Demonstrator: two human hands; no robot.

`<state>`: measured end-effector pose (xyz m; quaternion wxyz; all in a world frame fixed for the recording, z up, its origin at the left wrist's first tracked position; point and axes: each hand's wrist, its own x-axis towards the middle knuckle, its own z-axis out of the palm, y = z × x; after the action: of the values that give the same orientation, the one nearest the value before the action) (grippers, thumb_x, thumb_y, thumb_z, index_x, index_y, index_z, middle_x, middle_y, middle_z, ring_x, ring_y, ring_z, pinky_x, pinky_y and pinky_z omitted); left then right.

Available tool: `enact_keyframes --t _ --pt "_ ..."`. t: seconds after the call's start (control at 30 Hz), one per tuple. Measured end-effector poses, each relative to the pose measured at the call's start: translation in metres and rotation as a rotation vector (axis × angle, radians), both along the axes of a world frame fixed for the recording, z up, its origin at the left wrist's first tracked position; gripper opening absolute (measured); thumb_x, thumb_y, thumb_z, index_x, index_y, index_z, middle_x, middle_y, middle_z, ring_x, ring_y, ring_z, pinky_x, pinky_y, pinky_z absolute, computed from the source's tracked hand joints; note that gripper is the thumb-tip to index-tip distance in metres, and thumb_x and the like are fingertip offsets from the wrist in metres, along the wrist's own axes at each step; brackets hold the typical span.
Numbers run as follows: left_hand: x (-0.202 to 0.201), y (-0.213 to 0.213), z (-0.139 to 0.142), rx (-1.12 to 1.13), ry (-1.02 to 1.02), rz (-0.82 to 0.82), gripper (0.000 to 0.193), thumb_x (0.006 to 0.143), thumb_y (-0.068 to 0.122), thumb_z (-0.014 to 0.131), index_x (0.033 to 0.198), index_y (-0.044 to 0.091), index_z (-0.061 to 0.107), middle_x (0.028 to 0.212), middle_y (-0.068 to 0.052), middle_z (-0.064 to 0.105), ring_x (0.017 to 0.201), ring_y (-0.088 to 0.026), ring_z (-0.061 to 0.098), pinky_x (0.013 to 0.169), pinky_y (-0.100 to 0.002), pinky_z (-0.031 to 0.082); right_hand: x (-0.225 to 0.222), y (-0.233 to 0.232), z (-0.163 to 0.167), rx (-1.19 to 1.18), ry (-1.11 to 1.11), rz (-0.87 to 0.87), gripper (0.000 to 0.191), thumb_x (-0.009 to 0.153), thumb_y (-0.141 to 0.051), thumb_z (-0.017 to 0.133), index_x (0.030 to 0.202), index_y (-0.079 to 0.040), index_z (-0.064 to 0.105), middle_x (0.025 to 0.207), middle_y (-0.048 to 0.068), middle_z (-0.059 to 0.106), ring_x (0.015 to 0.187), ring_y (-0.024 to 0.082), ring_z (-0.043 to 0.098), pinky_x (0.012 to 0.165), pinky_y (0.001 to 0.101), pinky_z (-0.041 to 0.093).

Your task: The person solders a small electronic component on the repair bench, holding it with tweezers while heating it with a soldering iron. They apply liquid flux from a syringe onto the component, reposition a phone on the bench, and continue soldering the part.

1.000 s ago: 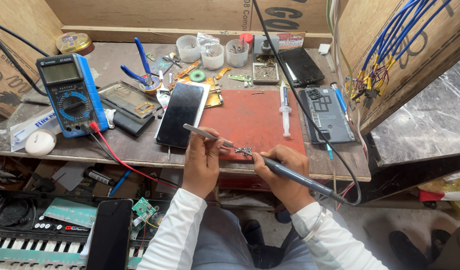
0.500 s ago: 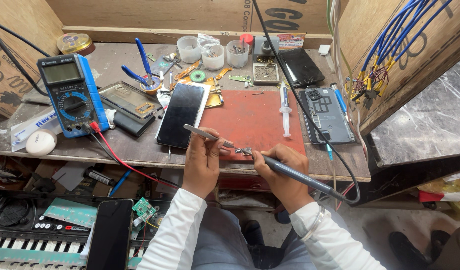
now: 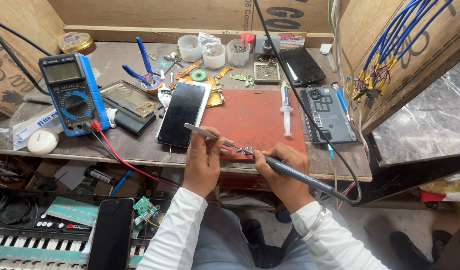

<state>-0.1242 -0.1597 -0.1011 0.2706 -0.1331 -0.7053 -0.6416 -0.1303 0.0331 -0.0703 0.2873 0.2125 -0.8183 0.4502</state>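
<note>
At the far left of a cluttered wooden workbench (image 3: 140, 150) stands a blue multimeter (image 3: 72, 95), its red lead (image 3: 122, 160) trailing over the bench edge. A round white object (image 3: 42, 141) lies just in front of the meter. Below the bench, at the lower left, sits an electronic keyboard (image 3: 35, 240) with a dark phone (image 3: 111, 234) resting on it.

Right of the meter lies a phone with a black screen (image 3: 182, 113), face up, its edge touching a red work mat (image 3: 252, 117). Behind it are blue-handled pliers (image 3: 142, 62) and small clear cups (image 3: 215, 54) holding tiny parts.

The left hand (image 3: 204, 160) sits at the front edge of the mat, fingers pinched around metal tweezers (image 3: 215, 135), whose tips meet a small metal part (image 3: 246, 150) on the mat's near edge. The part is too small to identify for certain; it may be a phone component.

Just right of it, the right hand (image 3: 285, 172) is closed around a dark soldering iron (image 3: 290, 172) held like a pen, its tip touching the same part. Its black cord (image 3: 310, 115) loops up across the bench.

Further right on the mat lies a syringe (image 3: 286, 107). Beyond that rests an opened phone body (image 3: 330, 114), and behind it another dark phone (image 3: 302, 65). At the far right, blue wires (image 3: 395, 42) hang against a wooden panel.
</note>
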Motion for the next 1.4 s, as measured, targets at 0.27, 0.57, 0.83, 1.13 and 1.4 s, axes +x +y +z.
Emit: enact_keyframes --t 0.27,0.57,0.83,1.13,1.4 --pt "-0.0005 0.0003 -0.0012 -0.015 0.016 0.006 0.014 0.107 0.005 0.054 0.118 0.004 0.046 0.104 -0.008 0.057 0.092 -0.016 0.073 0.075 -0.028 0.067 0.0003 0.0000 -0.0005 0.000 0.005 0.002 0.028 0.083 -0.016 0.083 0.068 -0.004 0.062 0.063 0.007 0.067 0.053 0.019 0.063 0.051 0.0328 0.048" --pt "0.0004 0.0003 -0.0001 -0.023 -0.011 0.018 0.014 0.107 0.006 0.054 0.118 0.005 0.047 0.102 -0.008 0.060 0.087 -0.014 0.073 0.072 -0.026 0.064 -0.0010 0.0004 -0.0018 -0.011 -0.024 -0.007 0.029 0.082 -0.016 0.083 0.067 -0.004 0.062 0.060 0.007 0.066 0.051 0.017 0.061 0.049 0.0327 0.046" --pt "0.0008 0.0008 0.0010 -0.017 -0.019 0.021 0.014 0.106 0.006 0.054 0.118 0.005 0.047 0.100 -0.008 0.062 0.085 -0.013 0.073 0.071 -0.026 0.064 -0.0015 0.0006 -0.0016 -0.020 -0.015 0.001 0.027 0.083 -0.016 0.083 0.068 -0.004 0.063 0.061 0.007 0.067 0.051 0.016 0.061 0.049 0.0315 0.046" --pt "0.0021 0.0007 0.0013 -0.013 0.002 0.016 0.014 0.106 0.006 0.055 0.118 0.005 0.047 0.101 -0.008 0.061 0.090 -0.014 0.073 0.072 -0.026 0.064 -0.0012 0.0028 -0.0055 0.026 0.048 0.000 0.030 0.083 -0.017 0.083 0.068 -0.004 0.060 0.064 0.007 0.066 0.055 0.018 0.061 0.053 0.0329 0.047" --pt "0.0013 -0.0011 -0.0006 -0.016 -0.034 0.000 0.013 0.107 0.006 0.055 0.117 0.005 0.047 0.097 -0.007 0.065 0.081 -0.013 0.073 0.071 -0.025 0.061 -0.0016 0.0024 -0.0065 -0.023 -0.001 -0.007 0.027 0.083 -0.016 0.082 0.070 -0.005 0.062 0.061 0.007 0.065 0.052 0.017 0.062 0.050 0.0320 0.046"
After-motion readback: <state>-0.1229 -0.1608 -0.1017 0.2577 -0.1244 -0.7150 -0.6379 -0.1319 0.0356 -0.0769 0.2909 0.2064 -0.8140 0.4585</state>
